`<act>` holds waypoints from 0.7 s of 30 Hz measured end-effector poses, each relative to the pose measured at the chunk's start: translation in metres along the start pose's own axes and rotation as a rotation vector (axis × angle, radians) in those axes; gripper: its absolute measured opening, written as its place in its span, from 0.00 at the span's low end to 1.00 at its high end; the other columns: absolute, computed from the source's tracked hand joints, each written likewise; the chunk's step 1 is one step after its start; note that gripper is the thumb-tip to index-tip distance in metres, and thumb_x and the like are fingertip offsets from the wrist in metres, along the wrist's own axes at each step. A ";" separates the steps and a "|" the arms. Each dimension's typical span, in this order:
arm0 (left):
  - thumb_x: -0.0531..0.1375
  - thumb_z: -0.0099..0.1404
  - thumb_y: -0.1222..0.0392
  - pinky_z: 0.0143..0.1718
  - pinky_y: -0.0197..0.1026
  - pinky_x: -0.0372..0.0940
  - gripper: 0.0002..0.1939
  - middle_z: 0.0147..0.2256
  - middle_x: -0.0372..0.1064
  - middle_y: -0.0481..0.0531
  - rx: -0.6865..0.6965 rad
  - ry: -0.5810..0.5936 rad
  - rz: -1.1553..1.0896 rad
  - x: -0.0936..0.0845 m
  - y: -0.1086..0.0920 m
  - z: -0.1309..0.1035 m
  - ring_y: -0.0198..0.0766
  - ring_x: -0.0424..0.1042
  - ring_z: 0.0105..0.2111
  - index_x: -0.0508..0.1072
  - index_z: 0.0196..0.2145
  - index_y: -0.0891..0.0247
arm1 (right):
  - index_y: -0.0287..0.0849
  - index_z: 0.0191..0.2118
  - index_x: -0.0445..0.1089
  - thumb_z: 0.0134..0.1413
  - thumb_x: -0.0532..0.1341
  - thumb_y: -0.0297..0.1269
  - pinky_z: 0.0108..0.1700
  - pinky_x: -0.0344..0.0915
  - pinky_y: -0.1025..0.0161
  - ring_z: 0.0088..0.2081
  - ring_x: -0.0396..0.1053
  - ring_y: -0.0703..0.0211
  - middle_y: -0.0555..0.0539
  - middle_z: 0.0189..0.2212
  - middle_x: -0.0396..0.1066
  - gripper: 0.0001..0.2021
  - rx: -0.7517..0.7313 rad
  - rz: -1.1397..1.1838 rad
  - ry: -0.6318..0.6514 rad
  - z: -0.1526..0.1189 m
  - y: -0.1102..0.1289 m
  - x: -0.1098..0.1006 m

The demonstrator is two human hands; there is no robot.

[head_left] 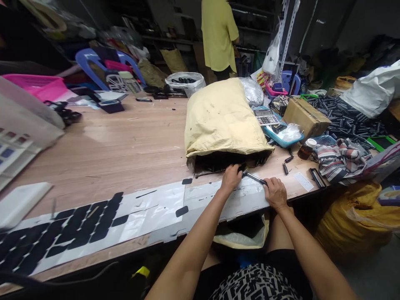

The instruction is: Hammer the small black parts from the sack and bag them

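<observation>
Head view: the right hand [275, 192] is closed on the handle of a hammer [256, 178] above the counter [146, 139], its shaft running leftward and slightly away to the curled left hand [231, 179], nearer the sack [221, 116]; whether that one grips anything, I cannot tell.

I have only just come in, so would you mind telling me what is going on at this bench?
A person is working at a wooden bench. Their right grip is closed round a silver-shafted tool, while the left grip is at the tool's far end, by the open mouth of a large yellowish sack; what that grip holds is unclear. To the left, flat black pieces lie on a white sheet. Someone in a yellow shirt stands beyond the bench.
</observation>
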State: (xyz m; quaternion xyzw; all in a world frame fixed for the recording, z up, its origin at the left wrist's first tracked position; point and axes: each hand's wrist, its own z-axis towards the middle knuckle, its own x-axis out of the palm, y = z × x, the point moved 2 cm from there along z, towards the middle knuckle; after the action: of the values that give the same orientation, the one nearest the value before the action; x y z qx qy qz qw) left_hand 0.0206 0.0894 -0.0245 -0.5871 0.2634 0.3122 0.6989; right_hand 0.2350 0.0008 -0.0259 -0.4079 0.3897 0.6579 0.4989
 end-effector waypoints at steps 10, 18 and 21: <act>0.57 0.67 0.67 0.49 0.45 0.67 0.15 0.42 0.71 0.56 0.034 -0.021 0.061 0.000 0.026 -0.022 0.47 0.71 0.46 0.77 0.49 0.59 | 0.46 0.51 0.72 0.66 0.55 0.38 0.44 0.55 0.58 0.43 0.61 0.51 0.44 0.41 0.70 0.12 -0.009 0.016 -0.012 -0.001 -0.001 0.001; 0.63 0.63 0.63 0.50 0.47 0.64 0.14 0.41 0.71 0.52 0.130 -0.006 -0.065 -0.007 0.050 -0.063 0.46 0.68 0.45 0.77 0.47 0.57 | 0.45 0.50 0.71 0.64 0.57 0.39 0.45 0.56 0.58 0.43 0.61 0.51 0.44 0.42 0.69 0.12 0.016 0.021 0.008 0.002 0.000 -0.001; 0.63 0.64 0.61 0.50 0.49 0.63 0.12 0.41 0.72 0.52 0.115 -0.011 -0.080 -0.003 0.049 -0.063 0.47 0.67 0.44 0.78 0.46 0.56 | 0.46 0.50 0.71 0.64 0.57 0.40 0.45 0.57 0.59 0.44 0.63 0.51 0.44 0.43 0.69 0.12 0.034 0.034 0.057 0.006 -0.001 -0.004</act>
State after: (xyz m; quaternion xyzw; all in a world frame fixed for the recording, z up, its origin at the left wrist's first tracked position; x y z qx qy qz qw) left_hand -0.0178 0.0329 -0.0651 -0.5543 0.2533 0.2715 0.7449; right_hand 0.2353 0.0054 -0.0200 -0.4112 0.4217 0.6476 0.4833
